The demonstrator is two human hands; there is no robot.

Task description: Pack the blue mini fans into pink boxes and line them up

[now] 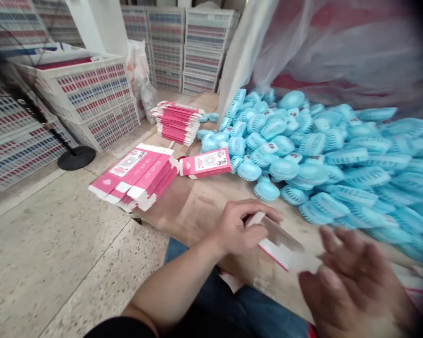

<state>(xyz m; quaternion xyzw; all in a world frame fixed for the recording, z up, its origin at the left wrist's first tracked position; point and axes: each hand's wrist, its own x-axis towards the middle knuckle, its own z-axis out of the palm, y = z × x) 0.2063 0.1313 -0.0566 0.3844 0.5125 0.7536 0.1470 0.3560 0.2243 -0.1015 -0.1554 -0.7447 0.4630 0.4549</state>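
Note:
My left hand [241, 227] is closed around one end of a small cardboard box [280, 241], pale inside with a thin pink edge. The box's near end flap points toward my right hand [352, 277], which is blurred, with its fingers apart beside the flap. Whether a fingertip touches the flap I cannot tell. Beyond both hands lies a big heap of light blue handheld fans [303, 155]. A pink printed box [207, 163] rests against the heap's left side, and a pile of flattened pink boxes [137, 173] is left of it.
A bundle of folded pink boxes [178, 123] stands farther back on the cardboard-covered work surface [197, 206]. White plastic crates [91, 89] are stacked at left and behind. A black stand base [76, 157] sits on the floor. Plastic sheeting [254, 47] hangs behind the fans.

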